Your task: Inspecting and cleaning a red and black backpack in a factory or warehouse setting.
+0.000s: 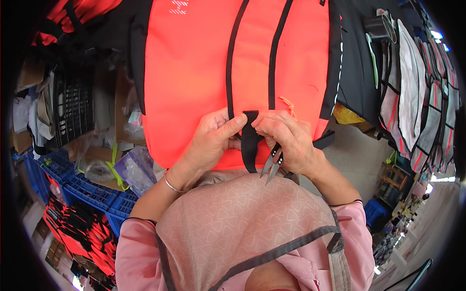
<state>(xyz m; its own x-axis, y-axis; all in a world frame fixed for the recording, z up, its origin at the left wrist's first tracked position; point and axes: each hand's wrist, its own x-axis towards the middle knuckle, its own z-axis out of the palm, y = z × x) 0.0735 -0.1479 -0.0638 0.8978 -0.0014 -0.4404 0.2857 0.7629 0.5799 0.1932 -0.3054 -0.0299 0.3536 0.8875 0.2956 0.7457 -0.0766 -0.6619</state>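
Observation:
A large coral-orange backpack [189, 72] with black sides lies in front of me. A padded orange strap [252, 63] edged in black runs down it and ends in a short black webbing strap [249, 145]. My left hand [206, 138] is closed, with its thumb pressed at the left edge of the webbing; its fingertips are partly hidden. On the right side of the webbing my right hand [293, 140] pinches with thumb and finger. Thread snips [273, 164] are tucked in that same hand, blades pointing down toward my apron.
Blue plastic crates [92, 189] stand at the left, below a black basket [73, 106] and clear plastic bags [138, 167]. Red and black pieces [82, 237] are piled lower left. Grey and pink fabric pieces [407, 92] hang at the right. A patterned apron [242, 218] covers my front.

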